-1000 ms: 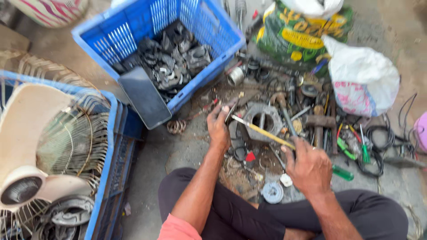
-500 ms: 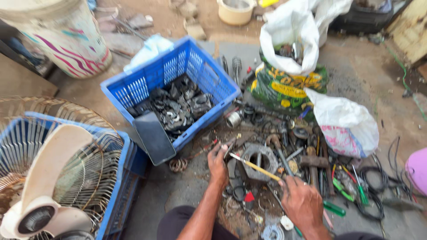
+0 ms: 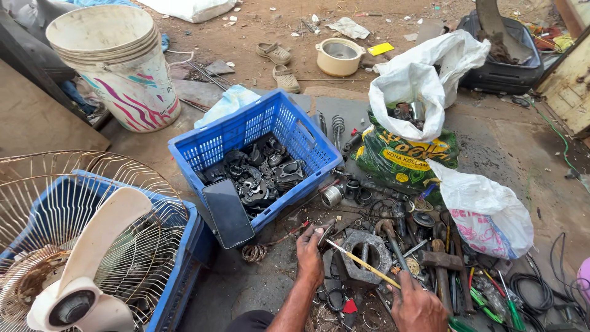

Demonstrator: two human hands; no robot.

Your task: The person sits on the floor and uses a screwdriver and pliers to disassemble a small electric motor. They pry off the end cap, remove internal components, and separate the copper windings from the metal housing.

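Rod: a thin yellowish rod (image 3: 362,264) lies slantwise over the grey metal housing (image 3: 364,255), long axis running from 10 o'clock to 4 o'clock.
Left hand: the left hand (image 3: 310,252) sits at the rod's upper tip, fingers curled together on a small metal part there; the part itself is too small to make out.
Right hand: the right hand (image 3: 419,307) is closed on the rod's lower end, at 4 o'clock from the housing.
Nearer hand: both touch the rod, one at each end.
Housing: rests on the ground between the two hands, its hole facing up.
Around: hammers (image 3: 439,261) and loose tools at 3 o'clock.
Further out: a blue crate (image 3: 307,144) of dark parts at 11 o'clock, a phone (image 3: 227,212) leaning on it, and a fan (image 3: 80,258) in its cage at 9 o'clock.
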